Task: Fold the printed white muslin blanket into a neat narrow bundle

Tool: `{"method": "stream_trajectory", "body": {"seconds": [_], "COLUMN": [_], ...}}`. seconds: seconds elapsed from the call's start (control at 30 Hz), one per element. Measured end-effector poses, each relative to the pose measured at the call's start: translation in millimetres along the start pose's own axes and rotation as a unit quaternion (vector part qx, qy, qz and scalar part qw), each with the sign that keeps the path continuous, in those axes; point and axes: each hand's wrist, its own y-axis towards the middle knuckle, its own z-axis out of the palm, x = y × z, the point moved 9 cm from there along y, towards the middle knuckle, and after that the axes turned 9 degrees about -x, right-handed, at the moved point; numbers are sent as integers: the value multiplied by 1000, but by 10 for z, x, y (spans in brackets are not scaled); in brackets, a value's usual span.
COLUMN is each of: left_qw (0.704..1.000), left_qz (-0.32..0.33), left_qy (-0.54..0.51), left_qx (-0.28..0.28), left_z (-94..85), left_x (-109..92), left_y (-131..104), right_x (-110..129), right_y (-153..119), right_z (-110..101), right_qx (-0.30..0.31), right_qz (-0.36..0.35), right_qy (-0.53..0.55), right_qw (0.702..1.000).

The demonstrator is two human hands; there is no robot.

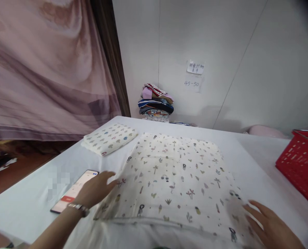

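Note:
A cream-white cloth (pixel 169 180) printed with palm trees, flamingos, cacti and other small figures lies spread flat in front of me. Fold lines run across it. My left hand (pixel 98 188), with a bracelet at the wrist, is at the cloth's left edge, its fingers apart. At the near right corner is my right hand (pixel 269 223), also with fingers spread, touching or just over the edge; the cloth beside it looks blurred. Beyond my left hand rests a second, neatly folded white cloth (pixel 111 138) with a grey cloud-like print.
A phone (pixel 76 190) with its screen lit lies left of my left hand on the white table (pixel 35 204). At the right edge stands a red plastic basket (pixel 299 162). Folded fabrics (pixel 156 102) are stacked by the wall. Pinkish curtains (pixel 47 69) hang at left.

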Motion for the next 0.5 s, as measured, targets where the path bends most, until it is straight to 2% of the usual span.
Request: {"method": "stream_trajectory", "body": {"seconds": [0.1, 0.17, 0.2, 0.27, 0.37, 0.43, 0.5], "left_qw": [988, 974, 972, 979, 994, 995, 995], "left_qz": [143, 218, 227, 197, 105, 89, 94], "left_qy": [-41, -39, -25, 14, 34, 33, 36], "left_qx": [-38, -45, -52, -45, -14, -11, -17], "left_z": [73, 222, 303, 498, 761, 864, 907], "left_x": [-753, -1141, -1233, -1210, -887, -736, -675], "left_y": [322, 549, 684, 969, 1268, 1341, 1367], "right_x": [684, 901, 912, 742, 313, 178, 192], "right_y": [500, 777, 877, 993, 996, 947, 911], "right_z": [271, 489, 615, 890, 1223, 1303, 1278], "right_qx": [82, 99, 103, 117, 147, 156, 155], "right_qz": [-57, -83, -92, -87, -42, -32, -32], "right_qy": [27, 21, 9, -32, -88, -100, -100], "right_qw": [995, 991, 990, 989, 984, 982, 982]}}
